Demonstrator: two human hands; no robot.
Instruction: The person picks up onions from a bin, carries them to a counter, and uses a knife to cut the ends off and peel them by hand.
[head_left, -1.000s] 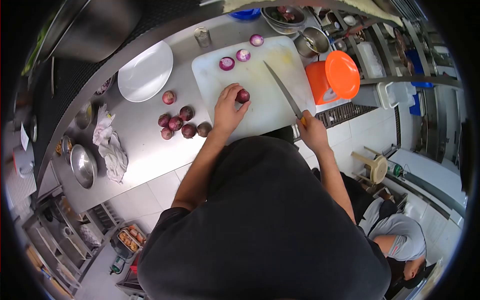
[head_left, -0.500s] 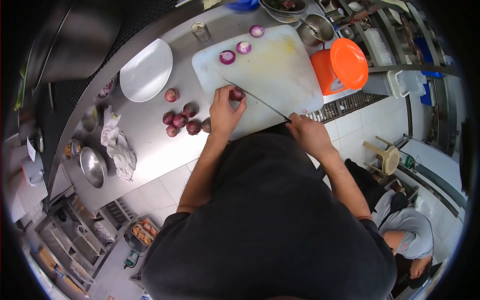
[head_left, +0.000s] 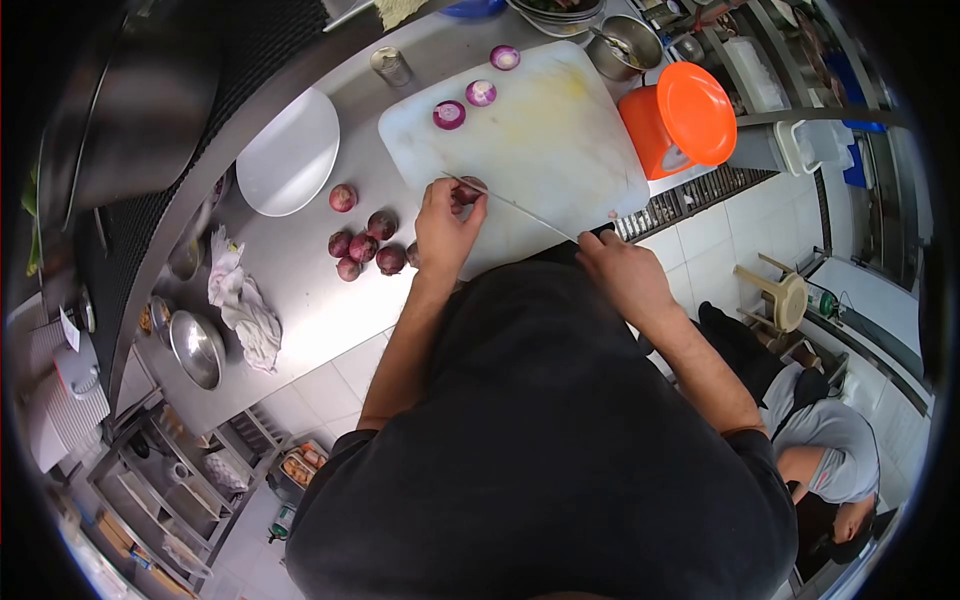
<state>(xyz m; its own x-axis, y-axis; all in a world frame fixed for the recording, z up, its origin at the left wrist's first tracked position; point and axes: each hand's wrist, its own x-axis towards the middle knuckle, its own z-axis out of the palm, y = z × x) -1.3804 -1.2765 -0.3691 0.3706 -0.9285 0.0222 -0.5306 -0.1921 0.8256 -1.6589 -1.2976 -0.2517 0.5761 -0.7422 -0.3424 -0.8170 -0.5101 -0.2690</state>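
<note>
A red onion [head_left: 467,193] is pinched between the thumb and fingers of my left hand [head_left: 446,232], over the near left part of the white cutting board [head_left: 540,145]. My right hand [head_left: 625,277] is closed round the handle of a knife [head_left: 525,212]. The long thin blade points away to the left and crosses the top of the onion, close to my left fingertips. Farther up the board lie a cut onion [head_left: 449,115] and another cut onion [head_left: 481,93], pale faces showing; a third cut onion [head_left: 505,57] sits at the far edge.
Several whole onions [head_left: 363,248] lie left of the board. Beyond them are a white plate [head_left: 288,155], a crumpled cloth [head_left: 243,310] and a metal bowl [head_left: 197,348]. An orange container [head_left: 645,130] and a pot [head_left: 628,50] stand right. A person [head_left: 825,440] is at lower right.
The knife blade has shifted from the onion's right side to across its top. Both hands keep their hold, and the whole view has turned slightly.
</note>
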